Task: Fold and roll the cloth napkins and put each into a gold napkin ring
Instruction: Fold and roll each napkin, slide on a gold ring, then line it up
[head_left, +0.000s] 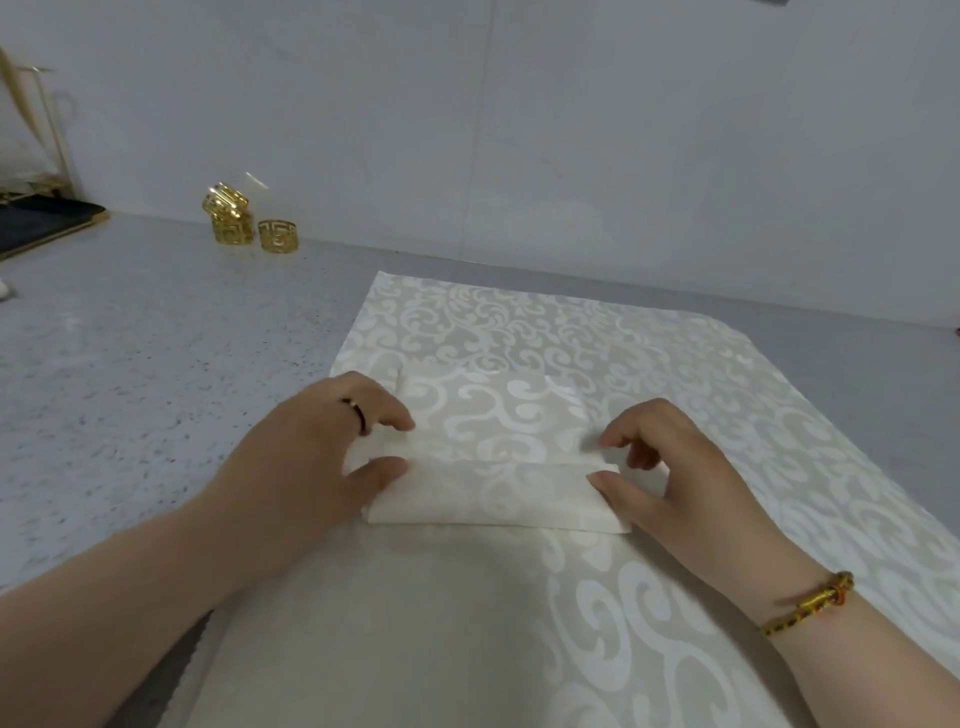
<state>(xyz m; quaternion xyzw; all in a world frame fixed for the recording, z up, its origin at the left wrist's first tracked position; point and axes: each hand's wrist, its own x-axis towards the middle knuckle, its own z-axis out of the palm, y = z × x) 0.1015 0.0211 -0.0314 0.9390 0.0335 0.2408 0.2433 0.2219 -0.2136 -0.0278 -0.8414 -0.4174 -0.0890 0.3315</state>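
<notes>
Head view, one entry.

Item 1: folded napkin (498, 493), cream with a pale scroll pattern, folded into a long flat band lying crosswise in front of me. It lay between my two hands, each end under my fingers.

Item 2: my left hand (322, 447), at the left end of the folded napkin. Thumb lay on the near layer and curled fingers on the far layer, pinching the cloth there. A dark finger ring (358, 413) sat on one finger.

Item 3: my right hand (675, 467), at the right end of the folded napkin. Thumb and curled forefinger pinched the upper fold. A braided bracelet (810, 605) with gold beads circled the wrist.

Item 4: spread cloth (597, 332), same pattern, lying flat under the folded napkin and reaching beyond it on the far, near and right sides.

Item 5: stacked gold napkin rings (231, 228), far off to the left behind the folded napkin, top ring tilted. A single gold napkin ring (277, 236) stood just beside the stack, on the side nearer the folded napkin.

Item 6: grey speckled countertop (130, 364), left of the folded napkin, under everything.

Item 7: dark tray (41, 223), beyond the rings, farthest left from the folded napkin.

Item 8: pale wall (519, 130), behind the folded napkin.
</notes>
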